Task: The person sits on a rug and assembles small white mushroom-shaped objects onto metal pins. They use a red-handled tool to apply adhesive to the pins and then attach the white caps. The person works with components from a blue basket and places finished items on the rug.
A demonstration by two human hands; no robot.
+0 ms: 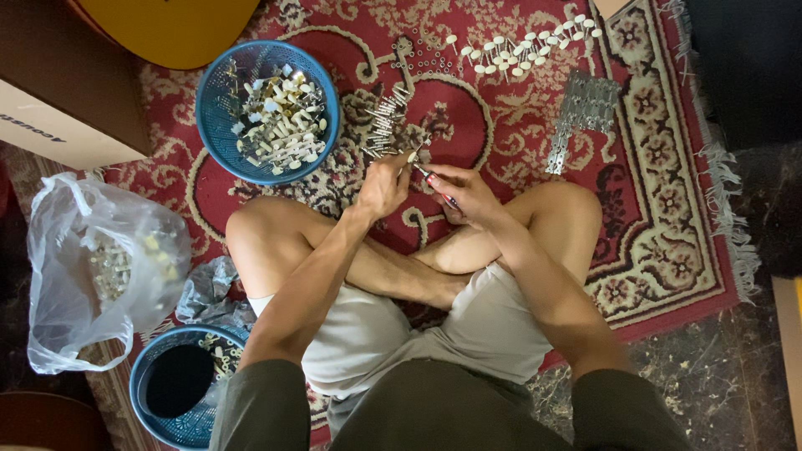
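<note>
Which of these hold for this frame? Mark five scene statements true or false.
1. The right hand holds a screwdriver. True.
2. The left hand rests inside the blue basket. False: it is raised over the red carpet, pinching a small part.
3. The basket beside the left knee holds small pale and metal parts. True.
4. The clear plastic bag lies on the person's right. False: it is on their left.
5. White-knobbed pieces lie in a row on the carpet. True.
</note>
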